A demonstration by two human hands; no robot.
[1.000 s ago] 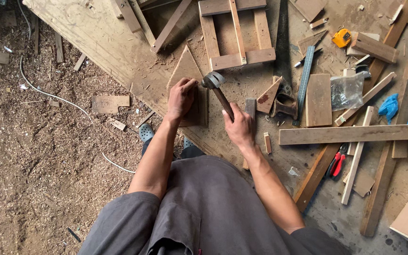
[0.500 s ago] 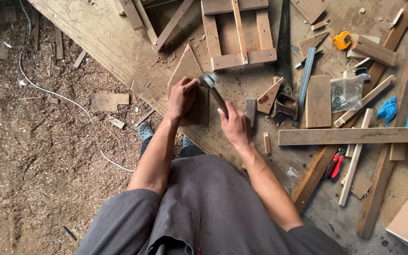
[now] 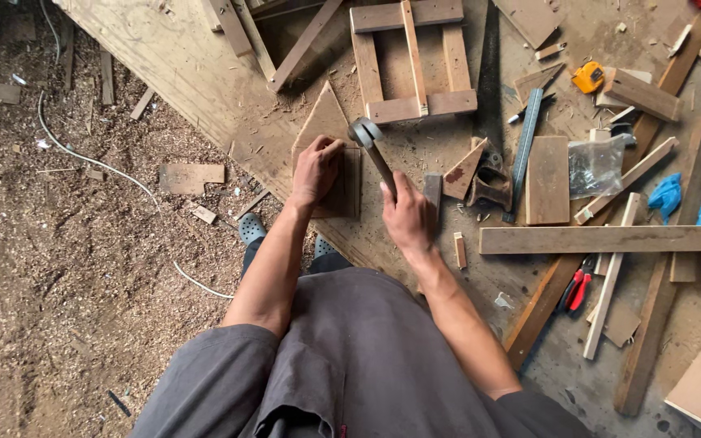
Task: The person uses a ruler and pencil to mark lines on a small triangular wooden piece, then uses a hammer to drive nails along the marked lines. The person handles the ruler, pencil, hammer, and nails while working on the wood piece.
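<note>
Gripping a hammer (image 3: 373, 150) in closed right hand (image 3: 409, 217); left hand (image 3: 316, 169), fingers curled, presses the pointed board (image 3: 328, 130) just left of hammer head.

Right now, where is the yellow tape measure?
In the head view the tape measure lies at the upper right, beside a short wood block, far right of the hammer.

Hammer (image 3: 371, 146) is showing a grey steel head on a brown wooden handle. Tape measure (image 3: 588, 77) is showing yellow. Pliers (image 3: 578, 285) are showing red grips. Plastic sheet (image 3: 695, 203) is showing bright blue. Cable (image 3: 115, 174) is showing white against tan sawdust (image 3: 66, 276). Trousers (image 3: 350, 365) are showing plain dark grey. Wooden frame (image 3: 411, 57) is showing pale brown.
</note>
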